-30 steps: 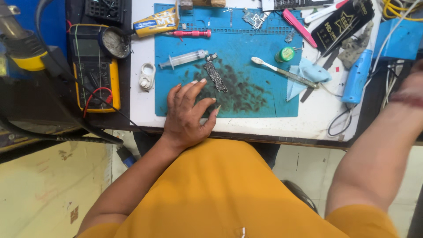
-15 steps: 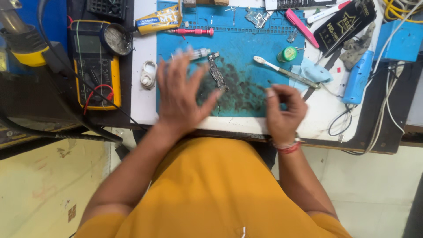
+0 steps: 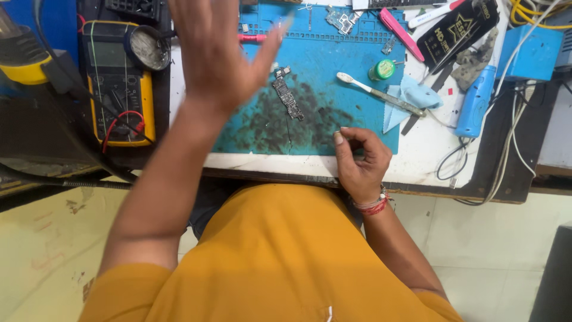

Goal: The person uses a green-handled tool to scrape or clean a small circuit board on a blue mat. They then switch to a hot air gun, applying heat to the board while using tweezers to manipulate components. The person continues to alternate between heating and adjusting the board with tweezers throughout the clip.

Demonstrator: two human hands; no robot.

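My left hand (image 3: 217, 50) is raised above the blue work mat (image 3: 322, 83), palm flat, fingers spread, holding nothing. My right hand (image 3: 358, 158) rests at the mat's near edge with its fingers curled in and thumb against forefinger; nothing shows in it. A narrow circuit board (image 3: 288, 100) lies on the dirty middle of the mat, between the two hands. A toothbrush (image 3: 378, 93) lies to the right of it, its head toward the board.
A yellow multimeter (image 3: 116, 83) with red and black leads sits at the left beside a round magnifier (image 3: 146, 48). A green-capped pot (image 3: 382, 69), light blue cloth (image 3: 411, 98), blue hand tool (image 3: 476, 98), pink tool (image 3: 400, 33) and cables crowd the right.
My left hand has lifted off the mat and risen toward the camera with fingers spread. My right hand came in from the right and settled at the mat's near edge.
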